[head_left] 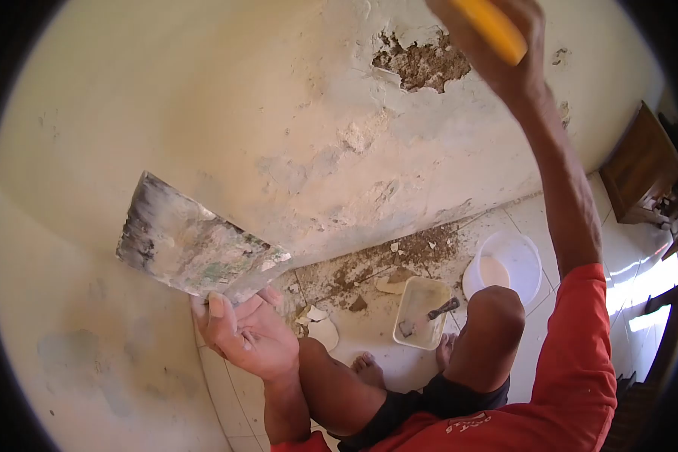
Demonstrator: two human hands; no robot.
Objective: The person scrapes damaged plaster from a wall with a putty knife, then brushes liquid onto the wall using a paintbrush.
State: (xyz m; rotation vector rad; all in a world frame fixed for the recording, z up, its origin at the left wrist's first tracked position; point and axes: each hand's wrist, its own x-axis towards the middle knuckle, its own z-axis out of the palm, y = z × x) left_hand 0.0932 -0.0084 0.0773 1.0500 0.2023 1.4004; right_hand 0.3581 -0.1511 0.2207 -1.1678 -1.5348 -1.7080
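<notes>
My left hand [252, 335] grips the lower edge of a flat, stained rectangular board [196, 241], its thumb over the near side. Grey, white and greenish smears cover the board, which is held tilted beside the wall. My right hand [481, 49] is raised at the top of the view, closed around a tool with a yellow handle [497, 30]. The tool's working end is out of view, so its kind cannot be told. Just left of that hand, a rough brown hole [422, 64] opens in the wall plaster [241, 98].
On the tiled floor stand a cream tray [399, 324] with a dark-handled tool [444, 307] in it and a white bucket [531, 264]. Crumbled debris [354, 267] and broken plaster pieces [322, 331] lie along the wall. Wooden furniture [636, 166] stands at right.
</notes>
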